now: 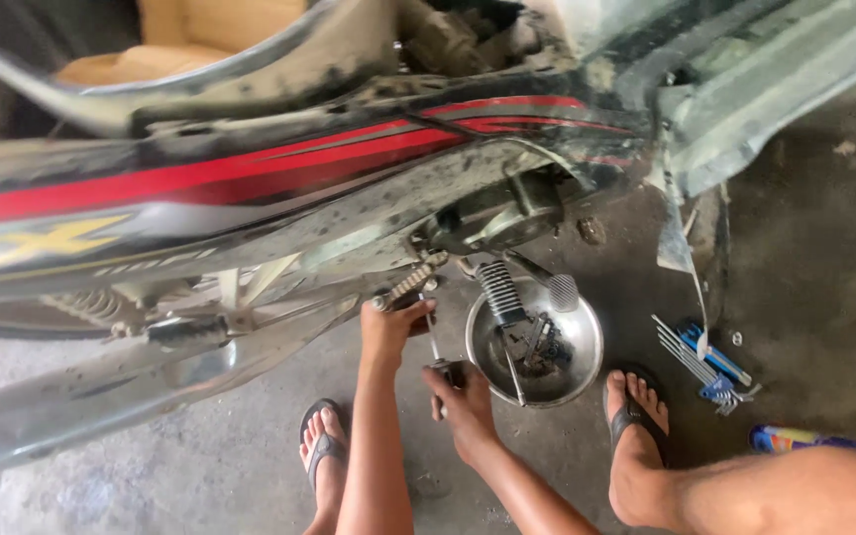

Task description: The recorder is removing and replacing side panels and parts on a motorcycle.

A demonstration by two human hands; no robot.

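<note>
- Your left hand (391, 332) is closed around the underside of the motorcycle (250, 188), just below the ribbed footpeg (410, 284); the fingers wrap a dark part there, though you cannot tell exactly which piece they hold.
- Your right hand (460, 396) sits lower and nearer to you, clamped on the dark handle of a thin screwdriver (435, 342).
- The screwdriver's long axis runs nearly upright in the view, from your right hand up and slightly left, its tip ending beside your left hand's fingers under the footpeg.
- So the part being worked on lies up and away from your right hand, and your left hand is the nearer one, already on it.
- The metal bowl (579, 342) rests on the concrete floor (824, 297) just right of your right hand, with small dark parts inside.
- A set of blue hex keys (710, 357) lies further right, well apart from both hands.
</note>
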